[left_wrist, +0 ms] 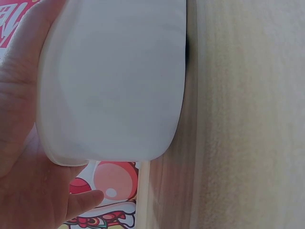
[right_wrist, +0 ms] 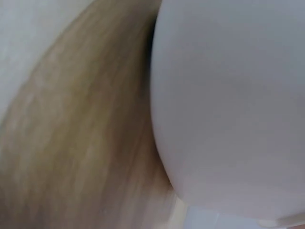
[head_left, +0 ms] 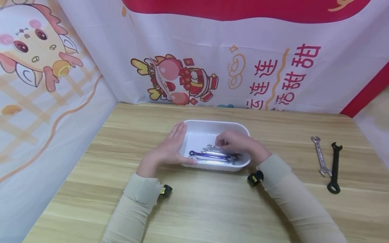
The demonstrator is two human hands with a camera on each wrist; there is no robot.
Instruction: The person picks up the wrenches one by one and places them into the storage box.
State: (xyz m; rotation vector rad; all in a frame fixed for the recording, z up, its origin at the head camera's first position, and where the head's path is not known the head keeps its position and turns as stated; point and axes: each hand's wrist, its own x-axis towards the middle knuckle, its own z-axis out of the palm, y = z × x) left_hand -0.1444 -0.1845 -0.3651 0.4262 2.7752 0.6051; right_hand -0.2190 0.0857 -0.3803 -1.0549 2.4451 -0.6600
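Note:
A white plastic basin [head_left: 209, 123] sits on the table. Inside it, along the near wall, lie a blue-purple wrench [head_left: 209, 155] and several silver wrenches [head_left: 211, 149]. My left hand [head_left: 170, 148] holds the basin's left end, thumb over the near rim and fingers along the far left corner. In the left wrist view, that hand [left_wrist: 24, 109] lies along the rim with one finger extending past it. My right hand [head_left: 235, 141] reaches over the right rim, its curled fingers pinching at a silver wrench. The right wrist view shows only the basin's outer wall [right_wrist: 228, 105].
On the right of the wooden table [head_left: 197, 209] lie a silver open-end wrench [head_left: 320, 157] and a black combination wrench [head_left: 335, 165], close together. A printed cloth [head_left: 188, 33] hangs behind the table, and another [head_left: 60, 111] hangs at the left.

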